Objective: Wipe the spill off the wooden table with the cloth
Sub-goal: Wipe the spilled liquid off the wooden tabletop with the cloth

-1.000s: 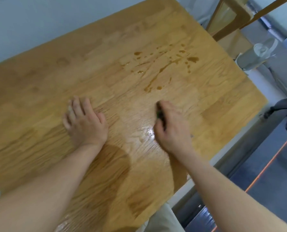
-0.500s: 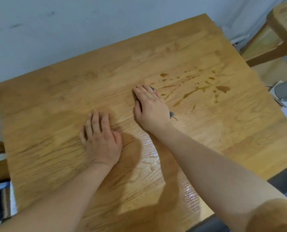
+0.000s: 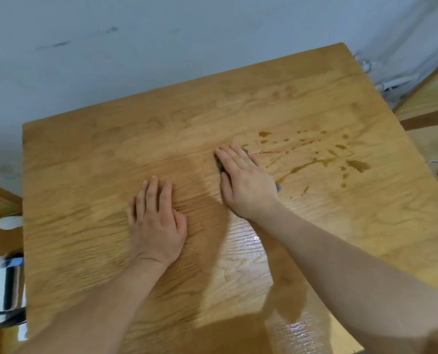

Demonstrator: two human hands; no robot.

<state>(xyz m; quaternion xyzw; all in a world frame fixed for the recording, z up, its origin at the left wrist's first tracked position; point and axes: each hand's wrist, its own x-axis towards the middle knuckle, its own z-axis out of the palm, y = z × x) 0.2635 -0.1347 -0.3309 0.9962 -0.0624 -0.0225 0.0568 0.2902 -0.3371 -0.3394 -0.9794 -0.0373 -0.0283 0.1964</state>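
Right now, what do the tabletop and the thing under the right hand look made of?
Wooden table: light wood or veneer, grain visible, glossy finish, glare near front edge. Cloth: mostly hidden under the right hand; only dark grey edges show, likely soft fabric, weave not discernible.

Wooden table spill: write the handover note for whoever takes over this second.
Left hand: open, flat on the light wooden table, holding nothing.
Right hand: fingers straight, pressing the dark grey cloth onto the table. The cloth is almost wholly hidden beneath it.
Spill: brown drops and streaks lie just right of the right hand and reach toward the table's right edge.
Done: the cloth sits at the spill's left end. A glossy patch nearer the person may be wiped wood.
Left: sweep the cloth rightward across all the brown marks.
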